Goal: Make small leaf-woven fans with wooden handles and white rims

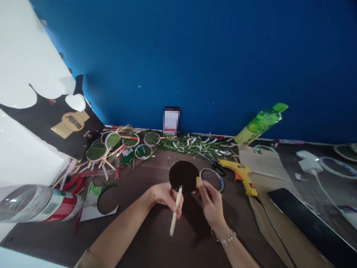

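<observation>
Black round disc (182,175) is held up over the dark brown table (145,238), to the left of the yellow glue gun (240,173) and near it, with a pale wooden stick (175,216) pointing down from its lower part. The person's left hand (169,200) has its fingers curled closed at the disc's lower edge and around the stick; the right hand (211,203) pinches a small yellowish piece (198,182) between thumb and forefinger at the disc's right edge, and whether that piece is joined to the disc I cannot tell. Between disc and glue gun lies a patterned ring (222,183); black-handled scissors (218,167) lie just beside the gun's nozzle. Beyond the glue gun, a green-capped drink bottle (258,125) leans at the blue wall (200,63). Well to its left are green strips (192,144) and green round fans (113,140); to its right and nearer the person lies a black phone (306,223).
</observation>
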Available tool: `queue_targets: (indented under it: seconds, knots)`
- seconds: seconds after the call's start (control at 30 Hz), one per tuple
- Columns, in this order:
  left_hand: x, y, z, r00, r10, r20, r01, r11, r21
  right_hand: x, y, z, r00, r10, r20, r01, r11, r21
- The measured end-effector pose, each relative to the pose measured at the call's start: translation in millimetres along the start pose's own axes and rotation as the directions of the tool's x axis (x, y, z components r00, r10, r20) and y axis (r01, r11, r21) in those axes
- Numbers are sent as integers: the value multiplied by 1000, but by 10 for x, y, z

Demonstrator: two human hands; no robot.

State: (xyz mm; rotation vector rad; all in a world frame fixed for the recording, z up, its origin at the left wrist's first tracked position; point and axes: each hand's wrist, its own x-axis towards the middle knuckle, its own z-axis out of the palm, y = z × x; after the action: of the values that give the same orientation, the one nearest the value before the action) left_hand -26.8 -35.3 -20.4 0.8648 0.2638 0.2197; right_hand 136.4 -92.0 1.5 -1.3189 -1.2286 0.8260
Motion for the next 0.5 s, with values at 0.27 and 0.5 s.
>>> queue_targets:
  seconds: [0.27, 0.5]
  knots:
    - [241, 174, 82, 285, 514, -809, -600, 754, 267, -17, 96, 31, 994, -108, 3, 107, 982, -156]
    - [222, 87, 166, 389, 610, -690, -467, 776, 423, 16, 148, 70, 959, -284, 12, 273, 909, -315]
